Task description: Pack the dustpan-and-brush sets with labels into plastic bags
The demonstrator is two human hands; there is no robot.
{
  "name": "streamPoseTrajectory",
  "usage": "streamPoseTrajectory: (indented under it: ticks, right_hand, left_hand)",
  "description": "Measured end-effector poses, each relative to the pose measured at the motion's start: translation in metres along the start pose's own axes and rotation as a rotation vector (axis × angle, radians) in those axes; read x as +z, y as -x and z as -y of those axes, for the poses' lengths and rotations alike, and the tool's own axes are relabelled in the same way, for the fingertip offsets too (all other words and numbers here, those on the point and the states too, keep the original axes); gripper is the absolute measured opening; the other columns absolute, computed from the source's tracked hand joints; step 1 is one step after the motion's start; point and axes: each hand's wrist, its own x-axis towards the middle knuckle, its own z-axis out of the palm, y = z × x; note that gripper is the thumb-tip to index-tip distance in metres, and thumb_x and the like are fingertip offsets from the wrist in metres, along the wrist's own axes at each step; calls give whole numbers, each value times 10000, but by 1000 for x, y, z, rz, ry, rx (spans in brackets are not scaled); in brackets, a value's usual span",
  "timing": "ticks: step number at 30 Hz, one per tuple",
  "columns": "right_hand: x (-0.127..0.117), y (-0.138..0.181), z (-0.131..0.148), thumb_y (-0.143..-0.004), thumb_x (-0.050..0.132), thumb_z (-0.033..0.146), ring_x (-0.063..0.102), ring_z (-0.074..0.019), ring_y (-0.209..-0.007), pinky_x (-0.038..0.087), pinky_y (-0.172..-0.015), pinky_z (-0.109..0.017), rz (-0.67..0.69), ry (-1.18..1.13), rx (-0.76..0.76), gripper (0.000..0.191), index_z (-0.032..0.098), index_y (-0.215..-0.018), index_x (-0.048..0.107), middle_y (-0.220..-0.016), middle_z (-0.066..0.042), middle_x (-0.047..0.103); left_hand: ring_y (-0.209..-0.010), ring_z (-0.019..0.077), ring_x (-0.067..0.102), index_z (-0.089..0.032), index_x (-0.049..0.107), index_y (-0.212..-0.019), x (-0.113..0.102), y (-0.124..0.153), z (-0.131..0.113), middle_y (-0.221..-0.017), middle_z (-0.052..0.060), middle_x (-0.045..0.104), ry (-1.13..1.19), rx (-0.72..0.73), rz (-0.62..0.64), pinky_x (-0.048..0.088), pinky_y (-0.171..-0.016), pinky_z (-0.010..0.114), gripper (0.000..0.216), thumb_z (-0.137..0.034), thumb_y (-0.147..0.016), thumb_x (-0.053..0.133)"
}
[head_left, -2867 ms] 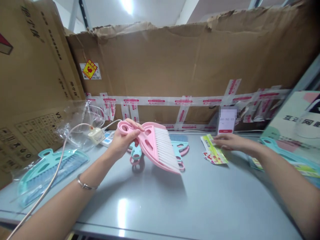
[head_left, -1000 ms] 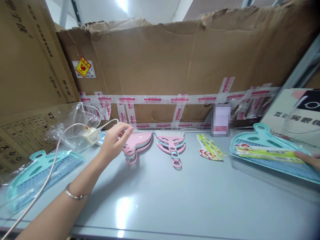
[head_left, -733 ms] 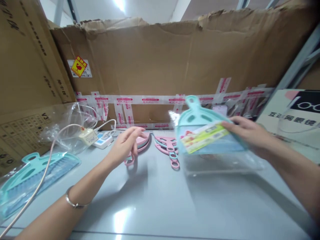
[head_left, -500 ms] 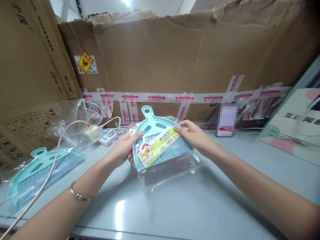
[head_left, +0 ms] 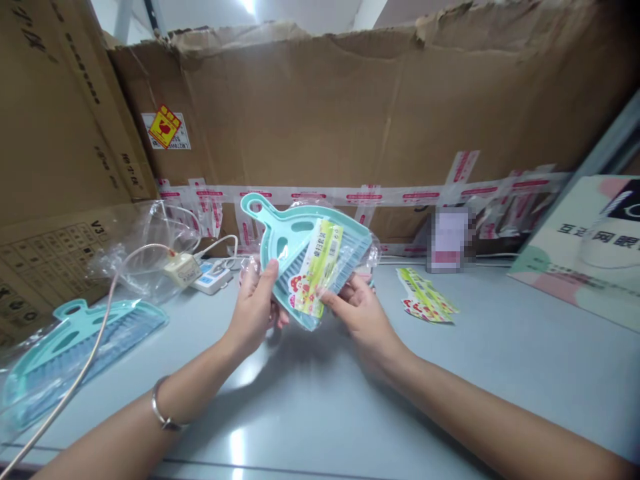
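Note:
Both hands hold up a teal dustpan-and-brush set (head_left: 295, 241) wrapped in a clear plastic bag, with a yellow-green paper label (head_left: 317, 268) inside. My left hand (head_left: 256, 308) grips its left edge, thumb on the front. My right hand (head_left: 361, 313) pinches the lower right part of the bag under the label. The set is tilted, its handle loop pointing up and left. It hides the pink and teal stacks behind it.
Another bagged teal set (head_left: 65, 347) lies at the left on the grey table (head_left: 450, 373). A white cable (head_left: 95, 340) runs to a power strip (head_left: 213, 277). Loose labels (head_left: 425, 295) lie right of centre. Taped cardboard (head_left: 380, 113) walls the back and left.
My left hand set the pink set down at the back. My right hand brought the bagged teal set in from the right. Both hands now hold it, turned and tilted left.

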Motion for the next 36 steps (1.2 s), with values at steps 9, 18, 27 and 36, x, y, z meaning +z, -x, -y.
streamPoseTrajectory:
  ticks: [9, 18, 27, 36]
  right_hand:
    - [-1, 8, 3, -550, 820, 401, 579, -120, -581, 475, -637, -278, 1, -47, 171, 341, 177, -729, 635, -698, -10, 687]
    - [-19, 1, 8, -516, 843, 355, 633, -126, -620, 493, -610, -237, 1, -176, 322, 329, 184, -744, 679, -735, -30, 716]
    - [-37, -13, 11, -582, 805, 391, 529, -95, -455, 252, -336, -163, 167, 91, 305, 398, 177, -858, 615, -643, -15, 663]
    - [-37, -15, 16, -469, 839, 303, 604, -135, -534, 491, -501, -254, -25, 4, 89, 489, 220, -840, 531, -671, 32, 666]
  left_hand:
    - [-285, 103, 375, -220, 399, -569, -12, -15, -5, -345, -48, 385, -215, 147, -175, 278, -289, 240, 534, -697, -807, 397]
    - [-460, 102, 517, -171, 581, -755, -26, -30, -14, -544, -35, 555, -88, 163, 30, 386, -405, 204, 332, -496, -724, 643]
    - [-672, 116, 603, -180, 647, -958, -60, -40, -39, -867, 37, 662, -129, -60, 165, 499, -605, 229, 362, -371, -666, 745]
    - [-537, 124, 546, -176, 626, -927, -42, -21, -39, -633, 3, 613, -363, 16, 351, 415, -494, 237, 355, -476, -740, 665]
